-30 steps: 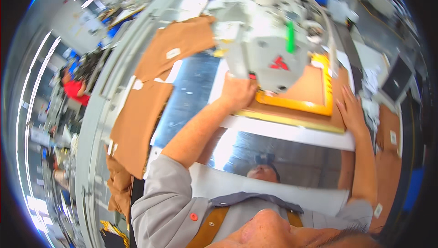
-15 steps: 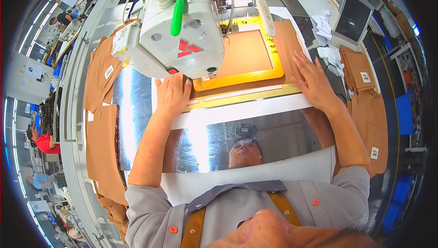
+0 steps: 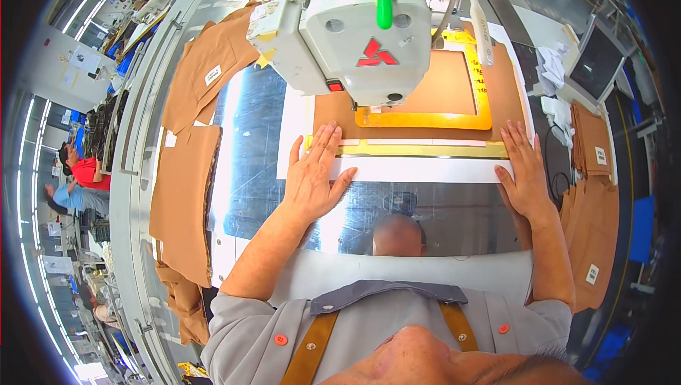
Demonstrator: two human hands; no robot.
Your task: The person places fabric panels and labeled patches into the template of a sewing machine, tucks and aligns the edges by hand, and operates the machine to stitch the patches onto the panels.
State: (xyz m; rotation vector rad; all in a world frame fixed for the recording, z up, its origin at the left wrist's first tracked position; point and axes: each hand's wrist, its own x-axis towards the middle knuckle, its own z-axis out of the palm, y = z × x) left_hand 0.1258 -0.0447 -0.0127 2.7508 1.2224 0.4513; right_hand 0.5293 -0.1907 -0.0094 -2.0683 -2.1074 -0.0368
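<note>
A brown fabric piece (image 3: 333, 112) lies flat on a white sheet (image 3: 418, 171) below the sewing machine head (image 3: 365, 37). On the fabric rests a yellow rectangular frame (image 3: 425, 120), partly hidden by the machine. Along the fabric's near edge runs a pale yellow strip (image 3: 425, 149). My left hand (image 3: 316, 172) presses flat at the strip's left end, fingers spread and thumb out. At the right end, my right hand (image 3: 523, 172) lies with fingers stretched over the fabric's corner and the sheet's edge. Neither hand grips anything.
Brown fabric pieces are stacked at left (image 3: 181, 208) and at right (image 3: 589, 236). A monitor (image 3: 599, 59) stands at the far right beside crumpled white cloth (image 3: 557, 115). A green-handled tool (image 3: 384, 2) hangs before the machine head. Other people work at far left.
Both hands have come nearer my body. The left has left the machine's side for the strip's end. The sheet with fabric and frame appears shifted toward me, and the view has turned.
</note>
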